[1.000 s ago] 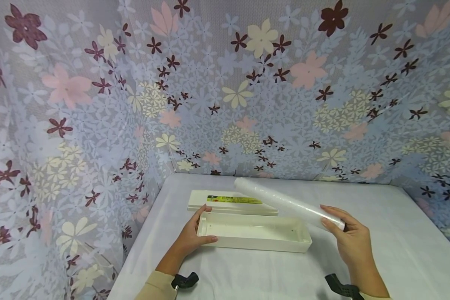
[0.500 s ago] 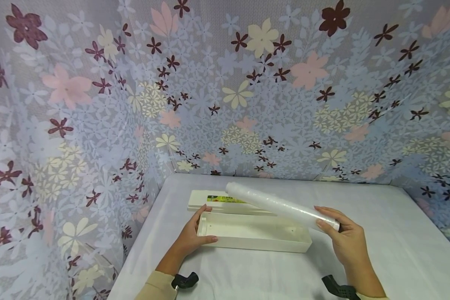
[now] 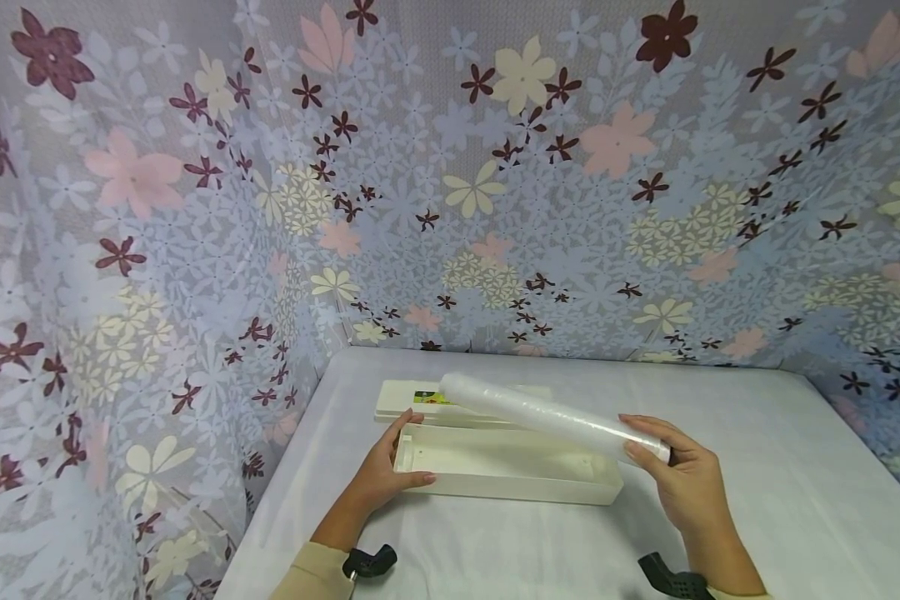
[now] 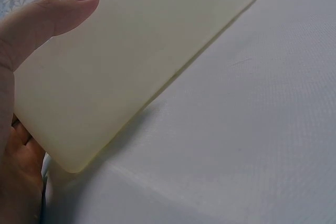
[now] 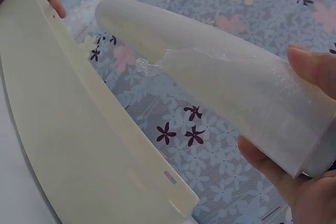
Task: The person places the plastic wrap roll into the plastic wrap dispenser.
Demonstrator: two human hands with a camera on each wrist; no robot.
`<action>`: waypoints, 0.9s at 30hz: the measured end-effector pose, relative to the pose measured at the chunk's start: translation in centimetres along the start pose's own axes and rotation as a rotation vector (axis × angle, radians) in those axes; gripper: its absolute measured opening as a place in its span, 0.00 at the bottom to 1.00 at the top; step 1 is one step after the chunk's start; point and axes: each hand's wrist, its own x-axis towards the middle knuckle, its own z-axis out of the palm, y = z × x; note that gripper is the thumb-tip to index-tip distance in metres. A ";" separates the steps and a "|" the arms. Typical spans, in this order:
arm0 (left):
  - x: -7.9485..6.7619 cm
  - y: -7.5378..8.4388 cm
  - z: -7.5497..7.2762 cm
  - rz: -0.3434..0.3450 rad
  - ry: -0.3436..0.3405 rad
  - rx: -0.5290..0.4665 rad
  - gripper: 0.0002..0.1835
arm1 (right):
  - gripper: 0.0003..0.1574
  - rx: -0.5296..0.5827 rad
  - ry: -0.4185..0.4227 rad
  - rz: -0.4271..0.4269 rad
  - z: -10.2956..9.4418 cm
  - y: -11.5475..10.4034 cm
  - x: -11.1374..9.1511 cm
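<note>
Right hand (image 3: 686,483) pinches one end of a clear film roll (image 3: 543,417) between thumb and fingers, holding it at a slant above the open cream box (image 3: 513,489); the right wrist view shows a gap between roll and box rim. Left hand (image 3: 382,465) grips the box's left end, thumb on the front wall. Just behind lies a cream lid (image 3: 397,404), well inside the far edge of the white table (image 3: 525,546). White cloth stretches in front of the box and to the right beyond the right hand. One yellow-green label (image 3: 429,397) shows on the lid, partly covered by the roll, its writing too small to read. Counted: one roll, one box, one lid, two hands, and one black wrist mount (image 3: 371,561) at each wrist.
</note>
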 end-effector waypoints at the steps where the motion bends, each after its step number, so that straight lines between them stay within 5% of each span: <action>1: 0.0 0.0 0.0 0.003 -0.001 0.001 0.65 | 0.20 0.010 -0.010 -0.005 0.1 0.0 0.0; 20: 0.0 0.2 -0.3 0.022 -0.020 0.002 0.63 | 0.22 -0.031 -0.061 0.040 1.4 -0.1 -0.4; 27: 0.2 0.0 -0.4 -0.013 -0.002 0.020 0.64 | 0.22 0.006 -0.110 -0.006 1.7 0.1 -0.4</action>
